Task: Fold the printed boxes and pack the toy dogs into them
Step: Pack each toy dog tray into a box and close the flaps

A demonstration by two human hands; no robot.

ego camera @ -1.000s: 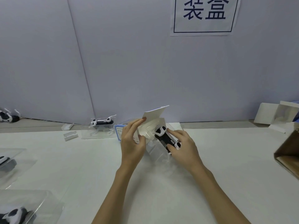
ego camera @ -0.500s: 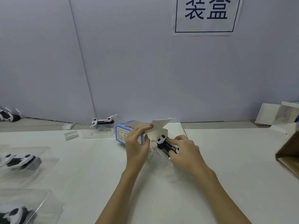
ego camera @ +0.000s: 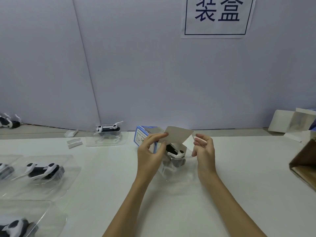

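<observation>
the left hand [ego camera: 150, 151] pinches the box [ego camera: 145, 136] flap [ego camera: 177, 135], the right hand [ego camera: 204, 148] pinches a side tab, and the dog [ego camera: 176, 151], half inside in its tray, may snag the flap if it closes early.

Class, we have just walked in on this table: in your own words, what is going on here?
A person is packing a toy dog in its clear tray into a blue printed box. The left hand pinches the open box flap; the right hand grips the other side flap. The dog sits partly inside. More toy dogs in trays wait on the white table.
</observation>
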